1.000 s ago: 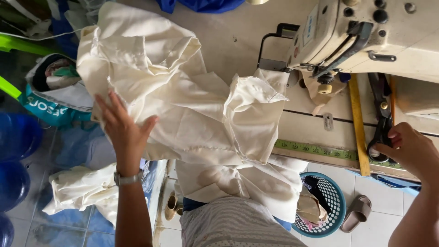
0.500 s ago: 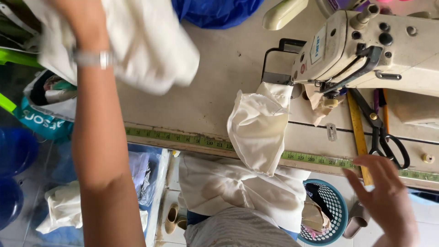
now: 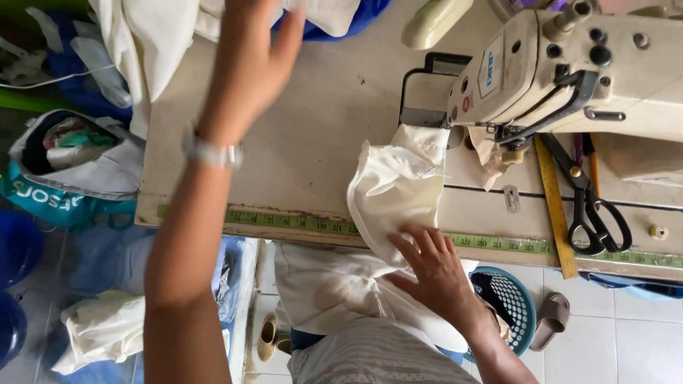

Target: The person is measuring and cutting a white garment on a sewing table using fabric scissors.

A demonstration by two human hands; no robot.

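Head view: left hand (image 3: 252, 53) reaches across the worn, pale bench (image 3: 320, 135), fingers (image 3: 288, 39) spread flat and open near the heaped cream cloth (image 3: 149, 43) at the far corner, gripping nothing. Right hand (image 3: 434, 267) lies on a soft, crumpled cream piece (image 3: 395, 188), fingers loosely spread, pressing rather than clasping it. That piece runs lengthwise from the bench's near edge up to the sewing machine (image 3: 569, 64). Black scissors (image 3: 590, 203) lie beside a yellow ruler (image 3: 551, 203).
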